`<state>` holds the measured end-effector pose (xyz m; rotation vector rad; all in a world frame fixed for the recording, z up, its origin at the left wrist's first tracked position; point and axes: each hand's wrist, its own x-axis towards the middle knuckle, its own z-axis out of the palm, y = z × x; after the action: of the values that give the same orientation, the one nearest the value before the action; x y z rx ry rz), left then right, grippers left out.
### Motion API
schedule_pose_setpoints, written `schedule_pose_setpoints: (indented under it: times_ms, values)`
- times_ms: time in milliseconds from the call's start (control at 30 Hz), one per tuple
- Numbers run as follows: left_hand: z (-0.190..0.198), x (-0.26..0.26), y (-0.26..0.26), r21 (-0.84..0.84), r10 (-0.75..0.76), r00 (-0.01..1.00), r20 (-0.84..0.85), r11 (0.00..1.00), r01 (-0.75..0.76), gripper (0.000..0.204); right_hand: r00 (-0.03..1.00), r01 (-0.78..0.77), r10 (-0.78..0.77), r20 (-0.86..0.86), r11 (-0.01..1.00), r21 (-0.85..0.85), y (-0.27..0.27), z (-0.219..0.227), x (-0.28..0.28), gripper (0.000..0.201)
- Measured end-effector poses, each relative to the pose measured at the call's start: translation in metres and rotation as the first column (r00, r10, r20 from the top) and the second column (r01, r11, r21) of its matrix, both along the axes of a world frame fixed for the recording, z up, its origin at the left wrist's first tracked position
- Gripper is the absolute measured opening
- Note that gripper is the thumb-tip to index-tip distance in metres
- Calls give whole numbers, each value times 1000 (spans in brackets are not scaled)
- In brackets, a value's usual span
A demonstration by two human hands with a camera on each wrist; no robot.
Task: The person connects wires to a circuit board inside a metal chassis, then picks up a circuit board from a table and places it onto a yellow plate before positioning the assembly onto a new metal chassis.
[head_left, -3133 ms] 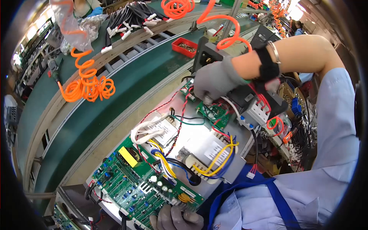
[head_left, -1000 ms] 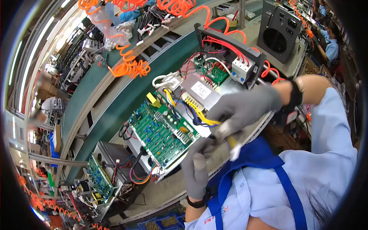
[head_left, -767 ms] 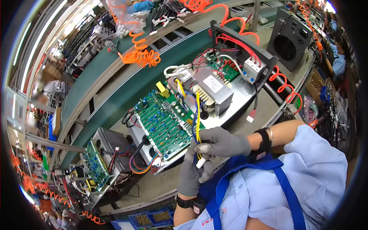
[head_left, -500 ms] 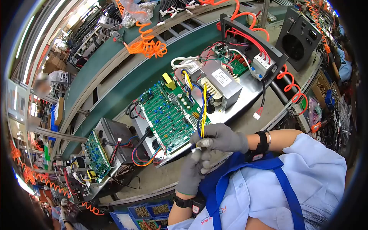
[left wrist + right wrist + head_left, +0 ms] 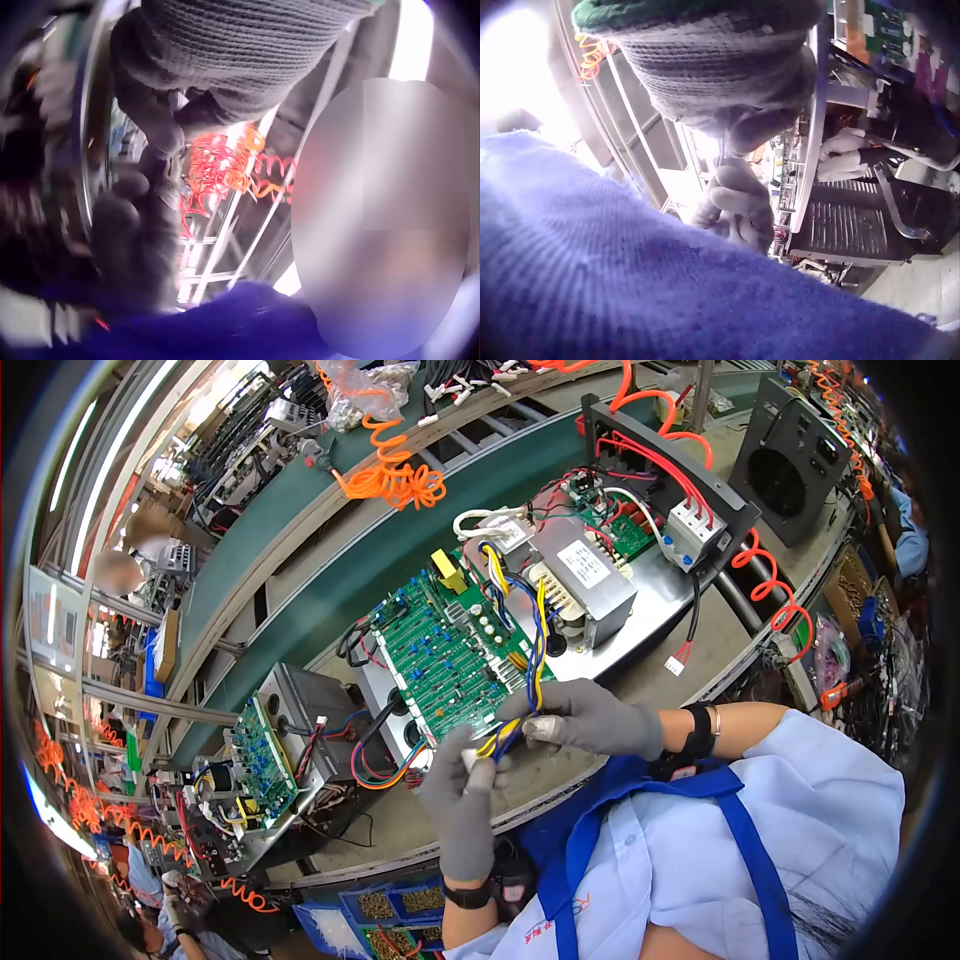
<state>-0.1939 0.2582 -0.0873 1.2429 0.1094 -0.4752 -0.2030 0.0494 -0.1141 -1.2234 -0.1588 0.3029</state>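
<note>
A bundle of yellow and blue wires [image 5: 536,660] runs from the transformer [image 5: 590,585] down to both grey-gloved hands. My right hand [image 5: 595,718] pinches the bundle between thumb and fingers, at the near edge of the green circuit board [image 5: 445,660]. Farther along, my left hand [image 5: 460,795] pinches the wires' end, where a white connector [image 5: 470,758] shows at the fingertips. Between the hands the wires look twisted together. In the left wrist view the gloved left hand [image 5: 217,60] is blurred; in the right wrist view the right hand [image 5: 720,82] hides the wires.
A second unit with a board [image 5: 265,760] stands at left. A black panel with a round opening [image 5: 790,460] stands back right. Orange coiled hoses [image 5: 390,475] hang over the green conveyor [image 5: 290,550]. Blue bins of screws [image 5: 400,905] sit near the front.
Since one second ago, the right hand has come toward the left with the wires. Lately the left hand has shifted left and the wire end has bent toward it. The view has swung too.
</note>
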Motion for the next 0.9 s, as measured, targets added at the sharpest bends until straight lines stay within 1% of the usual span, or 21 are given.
schedule_pose_setpoints:
  times_ms: [33, 67, 100, 133, 200, 267, 333, 400, 433, 500, 533, 600, 633, 667, 700, 733, 767, 800, 833, 867, 900]
  values:
    - [9, -3, -1, 274, 2, 934, 358, 956, -107, 37, 975, 94, -35, 218, 960, -264, 0, 2, -1, 31]
    - [19, -5, -1, 468, -99, 748, 656, 831, -300, 38, 903, 233, -4, 430, 846, -480, -1, 5, -2, 29]
    - [28, -6, -1, 561, -148, 689, 709, 711, -424, 34, 892, 78, 185, 413, 837, -542, -9, 28, -1, 24]
    - [31, 0, 2, 559, -139, 689, 711, 707, -434, 34, 889, 69, 196, 414, 836, -544, -16, 49, 1, 24]
    - [38, 11, 9, 566, -516, 269, 813, 595, -571, 29, 826, 72, 278, 490, 810, -582, -26, 82, 10, 19]
    - [46, 9, 7, 569, -503, 291, 814, 584, -579, 26, 603, 394, 204, 771, 764, -511, -28, 98, 34, 17]
    - [47, 12, 8, 446, -649, 8, 761, 514, -732, 21, 526, 388, 311, 792, 740, -549, -28, 106, 60, 26]
    - [52, 8, 3, 426, -644, -5, 765, 511, -747, 25, 508, 171, 521, 686, 719, -673, -25, 104, 84, 32]
    - [56, 7, 1, 416, -662, -47, 748, 522, -744, 24, 507, 173, 519, 689, 721, -671, -22, 105, 94, 32]
    - [56, 7, 0, 387, -673, -115, 730, 547, -742, 21, 426, -515, 840, 335, 530, -673, -15, 109, 108, 38]
    - [54, 7, 1, 385, -672, -115, 732, 547, -744, 21, 424, -516, 842, 334, 527, -675, -10, 115, 112, 38]
    - [50, 5, 3, 442, -661, -30, 750, 534, -721, 30, 291, -791, 919, -265, 75, -607, -1, 129, 116, 45]
    - [45, 8, 1, 441, -660, -24, 751, 528, -726, 30, 410, -671, 910, -58, 258, -695, 0, 124, 108, 41]
    - [39, 14, -4, 314, -435, 25, 900, 608, -730, 29, 512, -393, 852, 104, 341, -854, 3, 119, 103, 32]
    - [36, 18, -7, 165, -171, 69, 983, 650, -742, 32, 551, -118, 796, 248, 369, -922, 3, 116, 92, 27]
    - [36, 14, -7, 158, -158, 72, 985, 641, -752, 32, 543, 165, 740, 398, 371, -914, 1, 112, 78, 22]
    - [39, 6, -5, 120, 214, 502, 838, 825, -552, 40, 498, 364, 747, 440, 281, -888, -1, 111, 64, 17]
    - [38, -2, -2, -80, 380, 839, 389, 921, -381, 51, 487, 353, 761, 429, 277, -894, -2, 103, 59, 17]
    - [28, 0, 14, -40, 151, 976, 154, 988, -147, 66, 387, 490, 777, 496, 283, -825, -3, 91, 56, 17]
    - [20, 8, 20, -261, -150, 984, -98, 958, 120, 66, 276, 614, 787, 551, 297, -731, -3, 80, 55, 17]
    - [13, 7, 17, -358, -235, 960, -150, 918, 169, 65, 183, 669, 776, 604, 352, -655, -2, 75, 56, 18]
